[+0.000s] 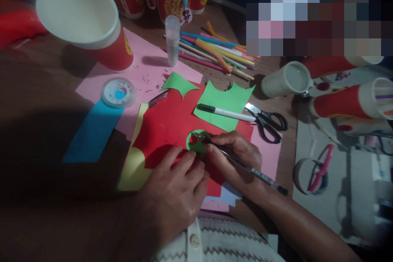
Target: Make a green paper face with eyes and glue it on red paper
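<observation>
My right hand (238, 157) grips a slim pen (254, 172) with a clear barrel and dark end. The pen's tip meets a small round green paper piece (189, 141) that has red showing through its middle. Beside that piece, my left hand (179, 184) lies on the red paper (175, 116) with its fingers spread. Larger green paper scraps (215, 98) with curved cut edges rest above. Across one scrap lies a white marker (233, 114) with a black cap, beside black-handled scissors (270, 125).
A red and white paper cup (113, 51), a glue stick (172, 41) and a tape roll (118, 92) stand or lie on pink paper. Several coloured sticks (215, 51) lie beyond. More cups (337, 98) lie tipped at the right; blue paper (92, 135) is at the left.
</observation>
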The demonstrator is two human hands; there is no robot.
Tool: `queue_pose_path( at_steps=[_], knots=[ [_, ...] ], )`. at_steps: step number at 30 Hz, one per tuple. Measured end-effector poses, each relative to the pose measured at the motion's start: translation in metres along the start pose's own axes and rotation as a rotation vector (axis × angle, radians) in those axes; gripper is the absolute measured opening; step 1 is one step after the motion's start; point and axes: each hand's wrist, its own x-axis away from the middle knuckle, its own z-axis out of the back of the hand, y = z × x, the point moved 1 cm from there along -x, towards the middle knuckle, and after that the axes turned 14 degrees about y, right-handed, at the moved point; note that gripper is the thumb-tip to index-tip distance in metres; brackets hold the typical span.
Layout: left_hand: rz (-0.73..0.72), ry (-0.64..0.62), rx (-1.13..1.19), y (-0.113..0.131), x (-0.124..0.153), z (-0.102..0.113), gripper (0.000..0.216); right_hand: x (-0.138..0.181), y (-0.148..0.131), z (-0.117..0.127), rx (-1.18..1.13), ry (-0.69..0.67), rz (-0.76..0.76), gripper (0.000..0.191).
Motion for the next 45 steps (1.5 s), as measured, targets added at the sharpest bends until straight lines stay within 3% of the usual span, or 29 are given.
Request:
queue_pose_path(
  at_steps=[6,14,20,35,45],
  knots=[
    [0.006,0.005,0.008,-0.0007,-0.0008,0.0022,0.021,0.0001,-0.0021,0.0060,-0.021,0.024,-0.103,0.009],
    [0.014,-0.007,0.015,-0.0008,-0.0011,0.0021,0.020,0.0014,0.0009,0.0063,-0.022,-0.012,-0.024,0.009],
    [0.012,-0.014,0.016,0.0000,-0.0006,0.0015,0.021,0.0031,-0.0005,0.0034,-0.022,0.015,-0.072,0.009],
    [0.015,-0.029,0.011,0.0004,-0.0002,0.0015,0.020,0.0002,-0.0017,0.0036,0.043,-0.041,-0.018,0.007],
    [0.000,-0.054,0.001,-0.0003,-0.0022,0.0034,0.021,0.0018,-0.0047,0.0019,0.066,0.008,-0.047,0.008]
  ],
)
